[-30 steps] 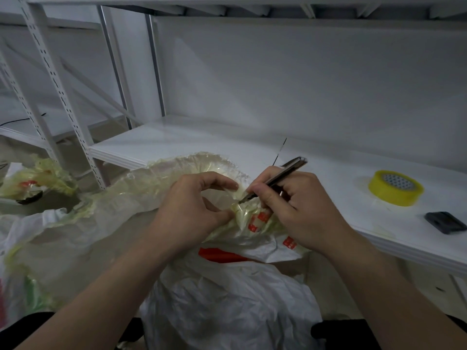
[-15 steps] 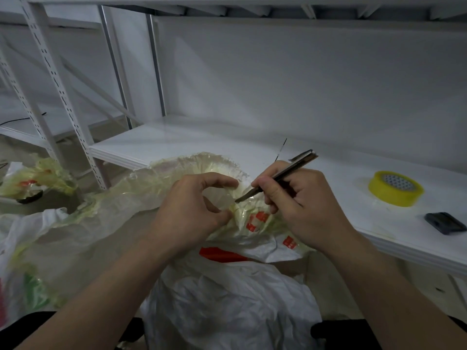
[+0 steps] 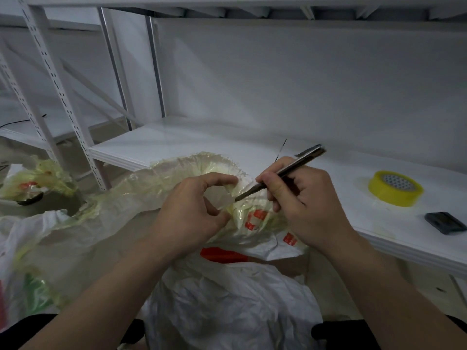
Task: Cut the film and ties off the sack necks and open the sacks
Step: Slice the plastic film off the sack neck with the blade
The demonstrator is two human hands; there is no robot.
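Observation:
A white woven sack (image 3: 227, 304) with red print stands in front of me, its neck (image 3: 252, 218) bunched and wrapped in pale yellowish film (image 3: 106, 218). My left hand (image 3: 192, 213) pinches a flap of that film beside the neck, thumb and forefinger curled. My right hand (image 3: 310, 205) grips a slim metal utility knife (image 3: 280, 173) like a pen. The blade tip sits at the film just right of my left fingertips. The loosened film trails off to the left.
A white shelf (image 3: 202, 145) runs behind the sack, carrying a yellow tape roll (image 3: 394, 188) and a small dark object (image 3: 444, 222) at the right. Perforated rack uprights (image 3: 58, 87) stand at the left. Another film-wrapped bundle (image 3: 32, 180) lies far left.
My right hand has lifted and drawn the knife up and to the right, so the blade tip has come out of the film at the neck. My left hand keeps its pinch.

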